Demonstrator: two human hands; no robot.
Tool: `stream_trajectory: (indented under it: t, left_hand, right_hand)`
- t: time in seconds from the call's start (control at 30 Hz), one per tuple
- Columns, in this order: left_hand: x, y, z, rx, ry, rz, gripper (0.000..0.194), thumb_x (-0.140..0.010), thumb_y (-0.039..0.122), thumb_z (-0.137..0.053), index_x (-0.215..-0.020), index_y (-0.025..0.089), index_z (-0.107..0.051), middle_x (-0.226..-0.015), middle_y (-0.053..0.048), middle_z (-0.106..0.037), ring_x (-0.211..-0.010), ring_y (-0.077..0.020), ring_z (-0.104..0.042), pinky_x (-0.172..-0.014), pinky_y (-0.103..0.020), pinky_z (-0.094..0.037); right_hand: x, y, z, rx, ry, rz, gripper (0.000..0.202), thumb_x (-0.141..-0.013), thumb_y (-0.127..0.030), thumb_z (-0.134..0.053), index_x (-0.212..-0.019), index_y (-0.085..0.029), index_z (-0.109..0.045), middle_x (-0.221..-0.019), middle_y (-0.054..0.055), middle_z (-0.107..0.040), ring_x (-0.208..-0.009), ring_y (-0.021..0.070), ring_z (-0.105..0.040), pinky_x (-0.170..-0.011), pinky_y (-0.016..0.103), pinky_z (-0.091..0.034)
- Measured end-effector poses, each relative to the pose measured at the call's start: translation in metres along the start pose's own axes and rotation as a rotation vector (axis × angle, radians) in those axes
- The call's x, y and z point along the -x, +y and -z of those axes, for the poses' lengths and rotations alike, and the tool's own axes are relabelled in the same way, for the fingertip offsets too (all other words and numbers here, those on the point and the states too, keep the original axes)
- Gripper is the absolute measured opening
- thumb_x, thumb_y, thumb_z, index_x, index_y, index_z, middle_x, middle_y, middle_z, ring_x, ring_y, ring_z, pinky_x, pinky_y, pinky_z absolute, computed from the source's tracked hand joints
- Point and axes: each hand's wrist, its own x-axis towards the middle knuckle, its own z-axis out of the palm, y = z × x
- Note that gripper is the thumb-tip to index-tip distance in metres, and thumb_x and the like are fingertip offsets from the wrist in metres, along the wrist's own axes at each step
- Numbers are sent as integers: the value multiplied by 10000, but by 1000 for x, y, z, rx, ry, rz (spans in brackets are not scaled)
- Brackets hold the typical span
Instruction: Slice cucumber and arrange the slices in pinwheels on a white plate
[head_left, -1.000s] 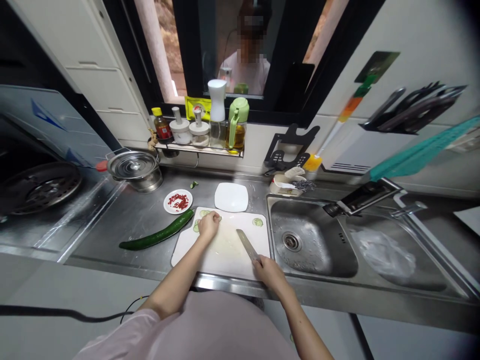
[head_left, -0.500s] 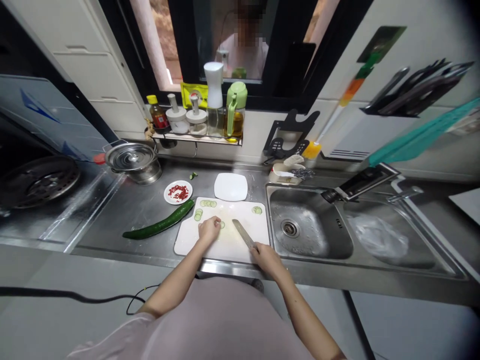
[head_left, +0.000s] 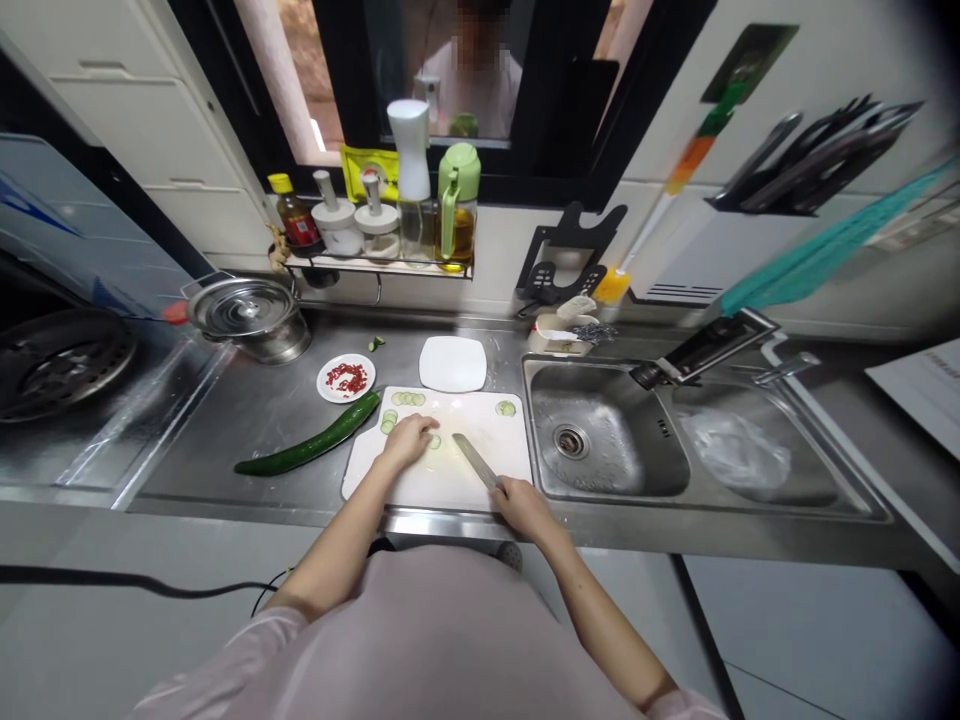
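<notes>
A knife is gripped by its handle in my right hand, its blade lying across the white cutting board and pointing up-left. My left hand is over the board's left-middle part, fingers reaching to the right, thumb apart from them. Just beside its fingertips is a single cucumber slice; whether they touch is too small to tell. More cucumber slices lie in a row at the board's upper left, with others below. A small stack of slices sits at the upper right.
A whole cucumber lies left of the board, below a plate of chopped red pieces. Behind the board is a white square plate. A steel pot stands back left; a double sink is at the right.
My left hand has shifted slightly away from my body, and its fingers have stretched out to the right above the slice. The knife stays nearly still. The whole view has shifted a little.
</notes>
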Motion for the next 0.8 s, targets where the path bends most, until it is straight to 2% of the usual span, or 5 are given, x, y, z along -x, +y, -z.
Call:
stream_trajectory:
  t: [0.07,0.17,0.37,0.43,0.8]
  left_hand:
    - [-2,3,3,-27,-66,-77,290,-802,217,-567,-1054,271,-700,-1124,-52,-655,-1084,-210,-588,-934,-282,-415]
    - [-3,8,4,-71,-89,-43,208,-770,247,-597,-951,253,-699,-1025,-48,-676,-1003,-215,-610,-888,-288,-428]
    - [2,9,-10,-26,1,321,155,-760,353,-589,-809,234,-676,-911,-40,-726,-876,-210,-643,-749,-274,-443]
    - [5,8,-14,4,11,378,171,-761,377,-588,-789,236,-680,-907,-39,-733,-870,-213,-651,-751,-281,-443]
    - [8,-1,-13,38,13,356,142,-762,346,-601,-853,259,-667,-934,-16,-737,-921,-207,-657,-804,-295,-437]
  right_hand:
    - [1,1,0,2,-2,-5,343,-950,-364,-366,-1069,-212,-650,-1051,87,-699,-997,204,-629,-725,235,-365]
    - [3,2,1,-2,5,2,347,-947,-351,-364,-1063,-190,-650,-1053,108,-697,-997,215,-628,-728,250,-369]
    - [8,-5,6,-15,-33,-4,344,-950,-331,-369,-1096,-183,-642,-1083,123,-689,-1015,214,-620,-770,264,-380]
    - [9,-10,6,-9,-25,9,340,-954,-330,-366,-1098,-185,-638,-1084,122,-689,-1018,212,-622,-775,264,-385]
    - [9,-30,-6,30,-33,75,316,-948,-293,-363,-1036,-177,-644,-1041,135,-698,-992,237,-645,-766,302,-425]
